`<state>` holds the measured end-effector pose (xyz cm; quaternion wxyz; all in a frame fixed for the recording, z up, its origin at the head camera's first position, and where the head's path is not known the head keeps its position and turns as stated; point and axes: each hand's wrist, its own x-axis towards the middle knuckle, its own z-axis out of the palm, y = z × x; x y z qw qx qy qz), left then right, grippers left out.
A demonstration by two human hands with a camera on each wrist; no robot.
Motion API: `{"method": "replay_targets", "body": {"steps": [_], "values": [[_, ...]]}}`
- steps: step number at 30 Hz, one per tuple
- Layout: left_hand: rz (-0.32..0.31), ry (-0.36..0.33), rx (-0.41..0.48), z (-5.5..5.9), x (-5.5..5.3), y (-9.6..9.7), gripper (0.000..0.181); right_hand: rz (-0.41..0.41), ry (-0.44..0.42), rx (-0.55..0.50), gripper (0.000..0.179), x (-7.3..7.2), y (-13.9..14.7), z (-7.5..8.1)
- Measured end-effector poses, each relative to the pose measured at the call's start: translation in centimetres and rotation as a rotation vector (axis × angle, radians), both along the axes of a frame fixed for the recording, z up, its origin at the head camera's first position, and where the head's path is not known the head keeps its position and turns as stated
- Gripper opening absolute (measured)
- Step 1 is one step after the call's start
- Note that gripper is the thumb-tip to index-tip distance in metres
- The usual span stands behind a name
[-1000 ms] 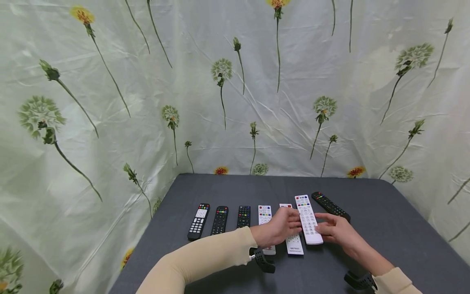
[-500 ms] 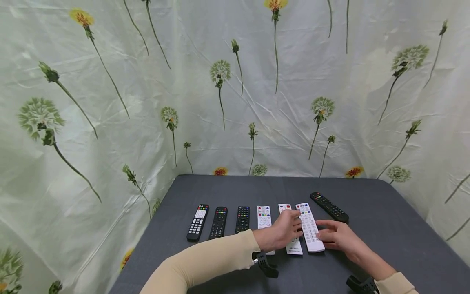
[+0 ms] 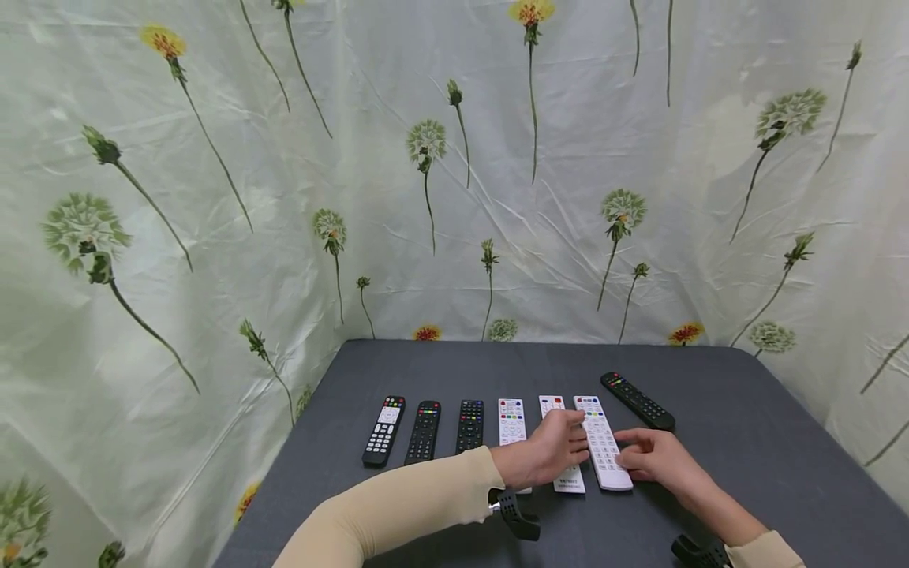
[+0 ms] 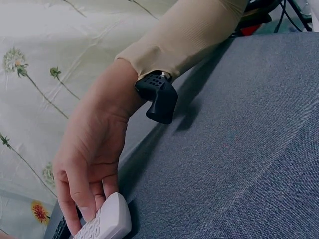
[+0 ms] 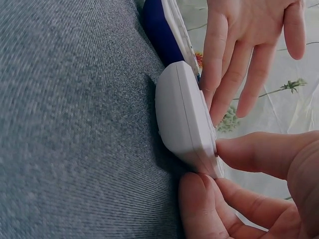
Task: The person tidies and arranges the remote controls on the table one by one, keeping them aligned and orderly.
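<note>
A white remote control (image 3: 602,443) lies at the right of a row of remotes, slightly slanted. My right hand (image 3: 663,460) pinches its near right edge; in the right wrist view the thumb (image 5: 249,152) is on the button face and other fingers are at the side near the cloth. My left hand (image 3: 548,448) reaches across from the left, its fingers extended beside the remote's left edge. Below that hand, a second white remote (image 3: 570,479), which shows a blue underside (image 5: 162,37) in the right wrist view, is partly covered.
Further left lie another white remote (image 3: 511,418) and black remotes, including one with white keys (image 3: 383,430). A black remote (image 3: 639,401) lies slanted at the back right. The dark cloth-covered table (image 3: 746,442) meets a flower-print curtain (image 3: 454,197).
The white remote, earlier held raised and farther back, has come down toward the front and into line with its neighbour. Both hands have followed it slightly.
</note>
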<state>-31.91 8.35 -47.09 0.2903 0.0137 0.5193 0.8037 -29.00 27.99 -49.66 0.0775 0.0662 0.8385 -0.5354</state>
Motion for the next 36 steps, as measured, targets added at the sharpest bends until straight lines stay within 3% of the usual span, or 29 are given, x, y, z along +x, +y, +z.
{"method": "replay_targets", "body": {"steps": [10, 16, 24, 29, 36], "values": [[-0.006, 0.011, -0.006, 0.3, 0.2, 0.3, 0.062, 0.014, -0.007, -0.003, 0.054, 0.2, 0.6, 0.1], [0.018, 0.023, -0.052, 0.9, 0.1, -0.1, 0.058, 0.082, 0.004, -0.049, 0.054, 0.4, 0.9, 0.3], [0.006, 0.088, -0.116, 2.2, -0.8, 0.9, 0.045, 0.094, 0.037, 0.039, 0.043, -0.4, 2.2, 2.1], [0.082, 0.127, -0.153, 2.4, -1.3, 3.4, 0.03, 0.123, 0.13, 0.097, 0.04, -1.8, 3.3, 4.0], [0.232, 0.133, -0.168, 2.9, -2.6, 7.2, 0.018, 0.086, 0.232, 0.239, 0.036, -4.2, 4.8, 5.5]]}}
